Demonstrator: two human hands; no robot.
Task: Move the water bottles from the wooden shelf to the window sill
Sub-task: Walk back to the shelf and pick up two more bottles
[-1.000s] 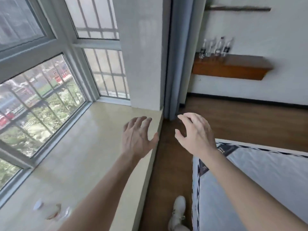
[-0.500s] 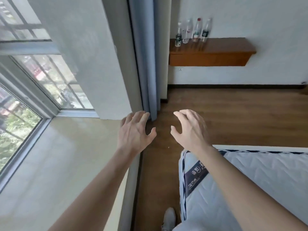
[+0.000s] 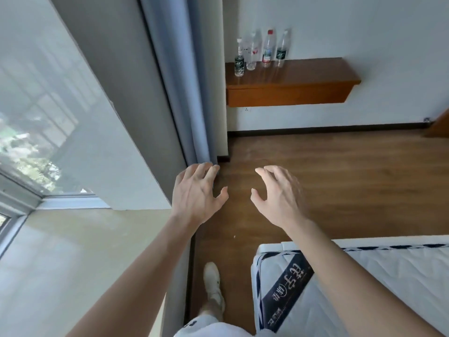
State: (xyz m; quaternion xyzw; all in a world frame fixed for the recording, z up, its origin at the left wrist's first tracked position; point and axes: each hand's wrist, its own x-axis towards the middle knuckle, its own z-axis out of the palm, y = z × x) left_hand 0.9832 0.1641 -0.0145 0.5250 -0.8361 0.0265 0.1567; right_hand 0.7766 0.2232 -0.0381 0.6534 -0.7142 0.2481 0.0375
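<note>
left hand [image 3: 198, 193] and right hand [image 3: 279, 198] both spread open, empty; four water bottles [image 3: 260, 52] on wooden shelf [image 3: 291, 86], well ahead of hands

Four water bottles [image 3: 261, 51] stand upright at the left end of the wooden shelf [image 3: 289, 86], far. Left hand [image 3: 196, 193] and right hand [image 3: 279, 194] empty, fingers spread, near.
</note>
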